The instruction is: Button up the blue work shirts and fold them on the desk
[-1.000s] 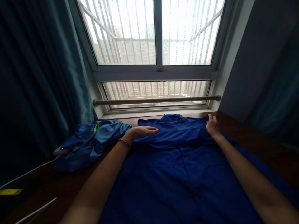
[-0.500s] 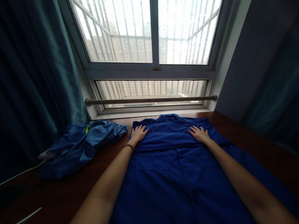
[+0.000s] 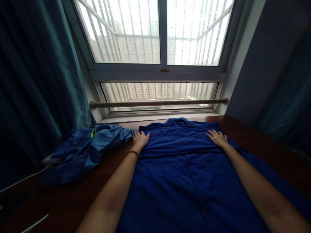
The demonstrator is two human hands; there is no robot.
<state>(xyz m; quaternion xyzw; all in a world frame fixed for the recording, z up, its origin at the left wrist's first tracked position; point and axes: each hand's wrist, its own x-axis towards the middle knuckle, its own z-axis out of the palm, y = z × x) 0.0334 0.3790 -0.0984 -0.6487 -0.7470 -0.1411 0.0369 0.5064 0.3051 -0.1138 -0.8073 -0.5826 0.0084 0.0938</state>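
Note:
A dark blue garment (image 3: 184,174) lies spread flat on the dark wooden table (image 3: 73,197), its folded top edge near the window. My left hand (image 3: 140,139) lies flat and open on the garment's top left corner, a beaded bracelet on the wrist. My right hand (image 3: 218,138) rests flat and open on the top right part of the same fold, fingers spread. Neither hand holds anything.
A crumpled lighter blue garment (image 3: 85,150) with a yellow-green tag lies to the left on the table. White cables (image 3: 21,181) run along the left edge. Behind stand a window sill with a horizontal rail (image 3: 157,103), teal curtains (image 3: 36,81) at left and a wall at right.
My right hand let go of the pinched fabric corner and laid flat. Both hands slid outward along the fold, the left to the left corner, the right further right.

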